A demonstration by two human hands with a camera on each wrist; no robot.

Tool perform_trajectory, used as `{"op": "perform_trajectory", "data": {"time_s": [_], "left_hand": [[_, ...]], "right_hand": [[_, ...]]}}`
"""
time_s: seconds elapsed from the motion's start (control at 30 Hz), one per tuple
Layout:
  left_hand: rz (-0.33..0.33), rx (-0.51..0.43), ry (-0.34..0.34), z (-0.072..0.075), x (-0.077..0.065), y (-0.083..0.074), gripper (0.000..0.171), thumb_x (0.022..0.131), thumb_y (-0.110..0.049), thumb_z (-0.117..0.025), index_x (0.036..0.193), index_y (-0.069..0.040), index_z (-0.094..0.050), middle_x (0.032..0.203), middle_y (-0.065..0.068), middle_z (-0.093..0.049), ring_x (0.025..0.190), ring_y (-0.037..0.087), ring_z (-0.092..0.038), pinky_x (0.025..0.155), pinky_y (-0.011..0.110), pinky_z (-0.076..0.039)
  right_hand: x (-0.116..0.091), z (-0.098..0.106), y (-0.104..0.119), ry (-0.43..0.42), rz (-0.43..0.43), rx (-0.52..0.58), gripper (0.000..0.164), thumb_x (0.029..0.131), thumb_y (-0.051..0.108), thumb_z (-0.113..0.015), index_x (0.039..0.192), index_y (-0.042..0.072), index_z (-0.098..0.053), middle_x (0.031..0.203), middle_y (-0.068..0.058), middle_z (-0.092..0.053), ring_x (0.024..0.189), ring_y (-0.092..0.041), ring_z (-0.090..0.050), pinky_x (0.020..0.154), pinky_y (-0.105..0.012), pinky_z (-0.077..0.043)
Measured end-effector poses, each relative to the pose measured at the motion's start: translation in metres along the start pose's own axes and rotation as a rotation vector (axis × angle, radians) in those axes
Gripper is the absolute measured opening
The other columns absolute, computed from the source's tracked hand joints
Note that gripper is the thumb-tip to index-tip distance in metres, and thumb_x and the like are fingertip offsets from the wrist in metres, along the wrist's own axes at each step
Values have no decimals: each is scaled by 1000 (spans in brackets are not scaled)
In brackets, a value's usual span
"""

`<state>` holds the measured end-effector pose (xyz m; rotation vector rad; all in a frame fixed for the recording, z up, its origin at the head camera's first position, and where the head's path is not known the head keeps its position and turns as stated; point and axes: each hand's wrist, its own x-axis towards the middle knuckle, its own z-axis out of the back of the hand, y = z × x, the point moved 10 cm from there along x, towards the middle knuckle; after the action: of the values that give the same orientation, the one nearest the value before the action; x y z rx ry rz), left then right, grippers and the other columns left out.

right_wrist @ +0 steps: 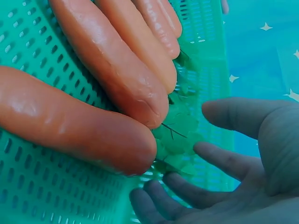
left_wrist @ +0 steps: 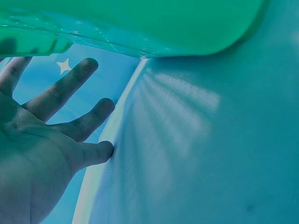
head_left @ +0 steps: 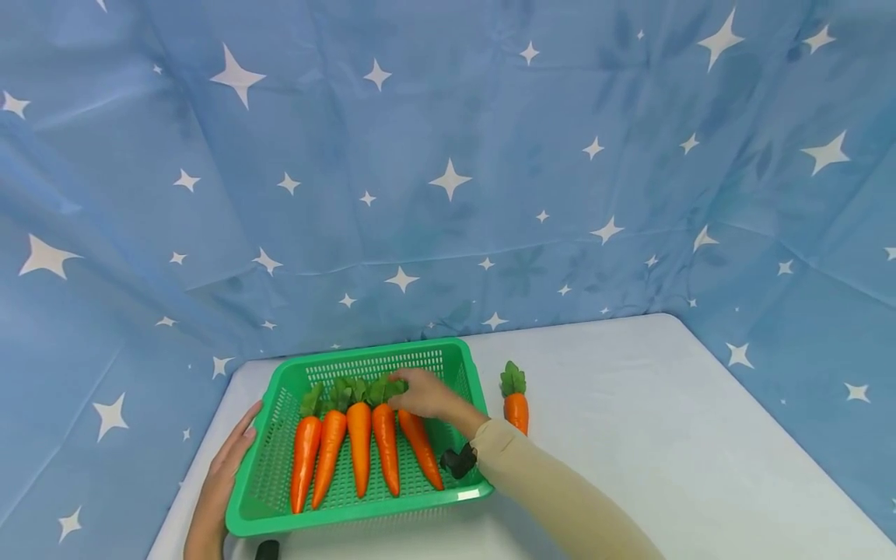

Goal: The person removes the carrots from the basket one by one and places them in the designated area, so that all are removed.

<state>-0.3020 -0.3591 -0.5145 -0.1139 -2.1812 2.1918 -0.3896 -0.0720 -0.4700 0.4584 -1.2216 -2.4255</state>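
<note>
A green plastic basket (head_left: 350, 515) with slotted walls holds several orange carrots side by side, leafy tops toward the far wall. On its left side rests my left hand (head_left: 222, 474), fingers along the outer rim; the left wrist view shows the straight, spread fingers (left_wrist: 65, 88). My right hand (head_left: 423, 395) reaches into the basket over the top of the rightmost carrot (head_left: 422, 451). In the right wrist view its thumb and fingers are apart around the green leaves (right_wrist: 180, 133), beside the nearest carrot's thick end (right_wrist: 135, 149).
One more carrot (head_left: 516, 411) lies on the white table (head_left: 630, 435) to the right of the basket, partly hidden by my right sleeve (head_left: 546, 490). A blue curtain (head_left: 448, 233) with white stars hangs behind the table and at its sides.
</note>
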Motion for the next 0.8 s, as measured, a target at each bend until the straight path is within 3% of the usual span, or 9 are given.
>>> {"op": "perform_trajectory", "data": {"time_s": [0.23,0.4,0.57,0.8], "left_hand": [[2,-6,-1,1,0,2,63,120,-39,-31,175,-16,-9,166,-7,-23,126,-3,-54,94,23,-53],[13,3,-13,1,0,1,64,120,-40,-32,175,-16,-10,167,-5,-22,126,-3,-53,94,22,-53],[32,4,-22,1,1,2,64,120,-42,-33,175,-18,-10,172,2,-17,127,-3,-53,94,22,-53],[41,20,-45,4,-1,3,64,120,-42,-33,175,-19,-12,169,-4,-22,124,-3,-54,93,22,-53]], "right_hand": [[0,-8,-6,45,-22,-41,44,101,17,-73,143,5,-67,150,-15,-58,118,-29,-62,93,-47,-53],[0,-12,-8,70,-39,-81,43,102,18,-74,142,7,-68,150,-13,-60,112,-25,-63,87,-43,-53],[-1,-15,-9,99,-47,-98,43,101,18,-75,142,5,-68,147,-13,-62,116,-27,-63,90,-43,-53],[-1,-20,-13,125,-85,-138,44,99,18,-78,141,5,-69,145,-12,-63,129,-31,-61,96,-45,-54]]}}
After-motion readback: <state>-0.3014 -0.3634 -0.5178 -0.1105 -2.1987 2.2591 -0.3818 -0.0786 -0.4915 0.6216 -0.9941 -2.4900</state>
